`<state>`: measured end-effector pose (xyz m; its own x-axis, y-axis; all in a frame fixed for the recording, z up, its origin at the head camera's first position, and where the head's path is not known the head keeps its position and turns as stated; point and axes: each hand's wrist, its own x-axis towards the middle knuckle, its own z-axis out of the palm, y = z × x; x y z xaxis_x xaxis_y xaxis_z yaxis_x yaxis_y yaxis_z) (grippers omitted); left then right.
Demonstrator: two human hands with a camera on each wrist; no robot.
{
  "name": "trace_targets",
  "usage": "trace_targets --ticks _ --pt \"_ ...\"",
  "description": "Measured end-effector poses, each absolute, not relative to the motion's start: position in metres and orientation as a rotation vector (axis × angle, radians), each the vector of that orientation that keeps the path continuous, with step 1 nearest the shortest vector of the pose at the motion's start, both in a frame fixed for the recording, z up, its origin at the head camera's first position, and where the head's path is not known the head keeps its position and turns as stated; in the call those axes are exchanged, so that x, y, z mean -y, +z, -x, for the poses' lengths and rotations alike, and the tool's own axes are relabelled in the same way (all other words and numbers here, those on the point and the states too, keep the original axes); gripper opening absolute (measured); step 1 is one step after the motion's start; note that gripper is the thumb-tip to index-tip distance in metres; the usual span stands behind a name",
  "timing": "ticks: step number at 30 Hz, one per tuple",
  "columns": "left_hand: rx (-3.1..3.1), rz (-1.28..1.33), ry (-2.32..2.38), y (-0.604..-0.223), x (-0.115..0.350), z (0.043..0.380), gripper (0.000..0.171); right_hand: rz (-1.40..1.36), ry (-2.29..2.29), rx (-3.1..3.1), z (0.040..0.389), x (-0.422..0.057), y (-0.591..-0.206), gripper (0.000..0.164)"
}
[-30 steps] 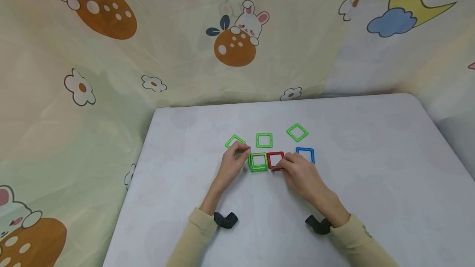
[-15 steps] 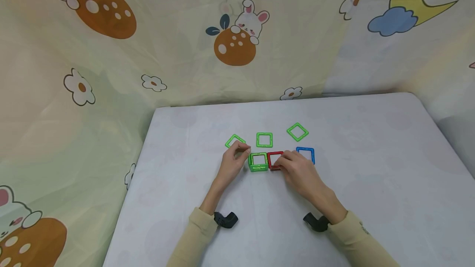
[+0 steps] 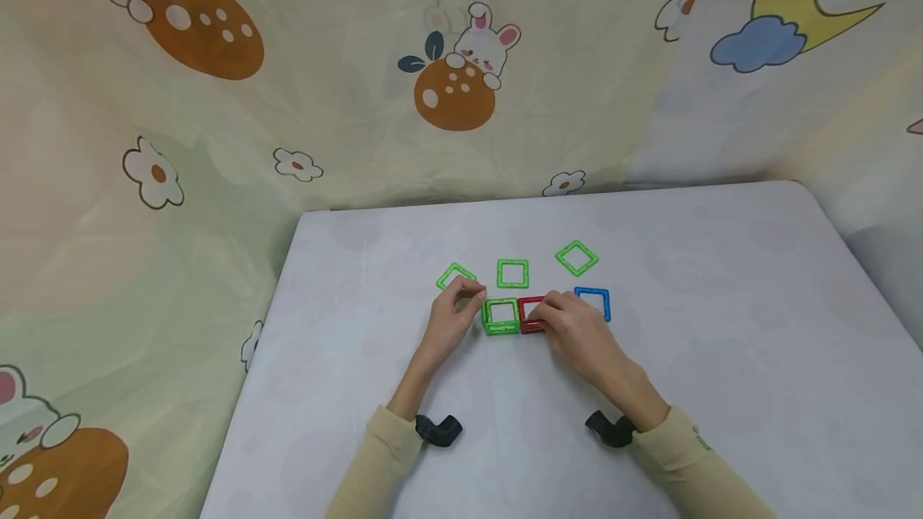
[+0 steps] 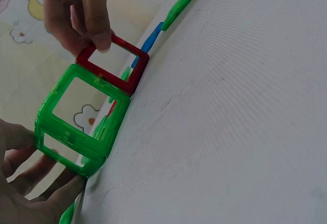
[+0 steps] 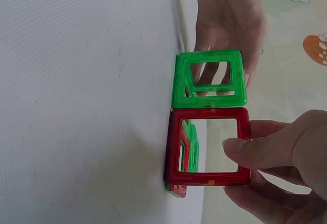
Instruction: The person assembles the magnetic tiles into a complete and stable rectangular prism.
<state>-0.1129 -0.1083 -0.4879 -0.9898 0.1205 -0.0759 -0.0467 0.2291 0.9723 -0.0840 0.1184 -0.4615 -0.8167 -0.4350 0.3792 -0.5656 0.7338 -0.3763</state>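
A small box of green magnetic tiles (image 3: 501,329) stands near the middle of the table. My left hand (image 3: 449,323) holds its left side, thumb and fingertips at the tile edges (image 4: 61,137). Against the box's right side stands a red magnetic tile (image 5: 207,179), upright and edge to edge with the green front tile (image 5: 209,101). My right hand (image 3: 587,343) pinches the red tile near its upper edge, the thumb on the near face. Through its opening, other red and green tile edges (image 5: 193,155) show behind.
Three loose green tiles lie farther back: one at the left (image 3: 445,273) partly behind my left hand, one in the middle (image 3: 513,262), one turned at the right (image 3: 587,251). A blue tile (image 3: 607,307) lies just beyond my right hand. Printed cloth hangs behind the white table (image 3: 721,279).
My right hand has shifted slightly left with the red tile, whose lower front edge now shows closer beneath the upper red frame. My left hand and the green box have stayed put.
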Motion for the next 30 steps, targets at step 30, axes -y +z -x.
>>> trace_targets --ticks 30 --pt "-2.421 -0.138 1.866 -0.502 0.115 0.116 0.021 -0.709 0.804 2.717 0.072 -0.144 -0.471 0.045"
